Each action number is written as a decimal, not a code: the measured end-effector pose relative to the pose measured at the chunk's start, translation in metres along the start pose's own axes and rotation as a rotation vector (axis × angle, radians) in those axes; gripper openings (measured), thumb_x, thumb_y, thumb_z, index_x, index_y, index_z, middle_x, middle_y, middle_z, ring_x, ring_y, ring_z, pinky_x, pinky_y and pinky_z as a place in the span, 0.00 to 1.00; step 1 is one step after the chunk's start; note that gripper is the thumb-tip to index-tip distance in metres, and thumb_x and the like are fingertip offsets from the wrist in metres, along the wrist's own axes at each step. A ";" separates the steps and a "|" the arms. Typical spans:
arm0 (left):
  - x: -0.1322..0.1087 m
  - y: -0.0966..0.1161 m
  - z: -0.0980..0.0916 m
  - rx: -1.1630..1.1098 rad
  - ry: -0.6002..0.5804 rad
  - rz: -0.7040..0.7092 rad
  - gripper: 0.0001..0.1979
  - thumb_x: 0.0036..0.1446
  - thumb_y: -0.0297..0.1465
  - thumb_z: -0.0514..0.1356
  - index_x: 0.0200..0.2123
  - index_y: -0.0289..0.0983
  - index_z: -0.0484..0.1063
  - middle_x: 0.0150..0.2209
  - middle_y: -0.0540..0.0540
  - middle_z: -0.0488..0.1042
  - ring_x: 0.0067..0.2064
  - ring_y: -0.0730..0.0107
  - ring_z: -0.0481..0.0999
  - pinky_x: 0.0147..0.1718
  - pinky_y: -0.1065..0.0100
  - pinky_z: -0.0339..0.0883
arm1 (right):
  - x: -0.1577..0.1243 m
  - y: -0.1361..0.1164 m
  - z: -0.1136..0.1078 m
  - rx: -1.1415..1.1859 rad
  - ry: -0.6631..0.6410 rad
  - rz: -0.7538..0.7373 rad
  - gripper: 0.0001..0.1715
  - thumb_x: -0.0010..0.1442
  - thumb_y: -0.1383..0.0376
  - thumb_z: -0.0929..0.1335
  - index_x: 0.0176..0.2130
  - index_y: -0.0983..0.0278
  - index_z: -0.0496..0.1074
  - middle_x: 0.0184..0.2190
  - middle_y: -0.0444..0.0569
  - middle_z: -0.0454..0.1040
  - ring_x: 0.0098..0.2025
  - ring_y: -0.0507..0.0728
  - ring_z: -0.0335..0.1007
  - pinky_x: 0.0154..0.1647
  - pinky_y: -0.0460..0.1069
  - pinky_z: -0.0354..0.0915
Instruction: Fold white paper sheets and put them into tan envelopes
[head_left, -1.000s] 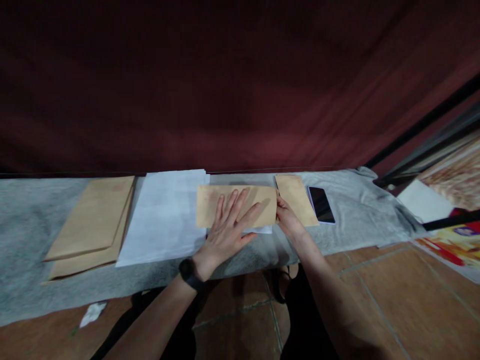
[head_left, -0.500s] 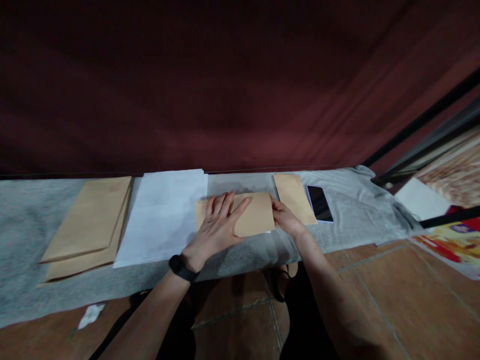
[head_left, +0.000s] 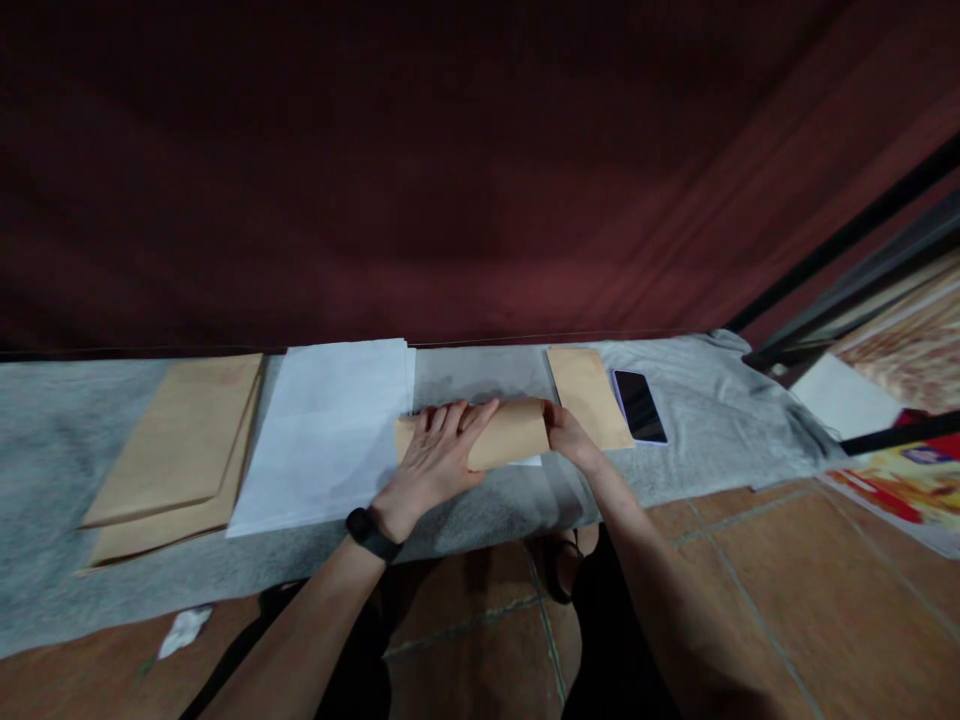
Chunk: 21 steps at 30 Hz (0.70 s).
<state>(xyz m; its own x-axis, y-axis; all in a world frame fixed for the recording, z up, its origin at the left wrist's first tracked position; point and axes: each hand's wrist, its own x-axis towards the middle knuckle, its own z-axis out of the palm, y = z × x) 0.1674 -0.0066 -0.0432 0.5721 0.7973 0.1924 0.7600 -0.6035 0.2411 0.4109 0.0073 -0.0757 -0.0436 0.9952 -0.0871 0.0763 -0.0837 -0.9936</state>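
Observation:
A small brown paper envelope lies in front of me, its surface bowed upward along the far side. My left hand rests over its left part, fingers bent at the far edge and thumb reaching across the paper. A black band is on that wrist. At the right end, my right hand grips the envelope's edge, with some fingers hidden by the paper. A white strip of paper shows under the near edge. Beside my right hand lies another brown envelope.
White sheets lie left of my hands, and larger brown envelopes are stacked farther left. A phone lies at the right. Everything rests on a grey cloth before a dark red curtain. Tiled floor is below.
The envelope's far edge has come toward me and the paper now bows, where it lay flatter before. My left fingers have bent more; my right hand keeps its hold.

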 end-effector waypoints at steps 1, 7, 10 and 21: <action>0.000 0.001 0.001 -0.009 -0.005 -0.011 0.51 0.53 0.41 0.66 0.73 0.51 0.41 0.62 0.40 0.62 0.61 0.46 0.62 0.63 0.47 0.48 | 0.001 0.000 -0.003 -0.041 0.078 -0.035 0.14 0.48 0.62 0.71 0.37 0.61 0.75 0.30 0.44 0.78 0.38 0.58 0.75 0.39 0.50 0.70; -0.001 0.006 0.011 -0.088 -0.013 -0.049 0.57 0.48 0.43 0.69 0.73 0.49 0.37 0.61 0.39 0.64 0.59 0.44 0.63 0.60 0.48 0.52 | -0.010 -0.016 -0.020 -0.002 0.266 -0.144 0.10 0.56 0.57 0.70 0.35 0.60 0.74 0.26 0.41 0.73 0.28 0.53 0.67 0.32 0.48 0.64; -0.001 0.007 0.013 -0.091 -0.024 -0.042 0.58 0.48 0.42 0.69 0.73 0.49 0.36 0.60 0.39 0.64 0.59 0.45 0.63 0.60 0.48 0.52 | -0.018 -0.019 -0.025 0.076 -0.026 0.007 0.11 0.54 0.57 0.72 0.34 0.62 0.77 0.22 0.40 0.71 0.22 0.50 0.61 0.25 0.46 0.58; -0.005 0.013 0.003 -0.017 -0.082 0.130 0.51 0.52 0.39 0.68 0.72 0.50 0.43 0.63 0.38 0.62 0.63 0.46 0.61 0.62 0.48 0.49 | -0.032 -0.014 -0.027 0.195 -0.258 0.278 0.16 0.42 0.65 0.74 0.35 0.63 0.79 0.24 0.42 0.76 0.23 0.49 0.64 0.24 0.44 0.60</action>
<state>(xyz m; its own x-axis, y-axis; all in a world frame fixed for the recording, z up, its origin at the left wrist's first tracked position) 0.1752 -0.0184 -0.0443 0.6889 0.7101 0.1452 0.6730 -0.7011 0.2358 0.4386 -0.0223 -0.0568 -0.2982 0.8903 -0.3442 -0.0684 -0.3796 -0.9226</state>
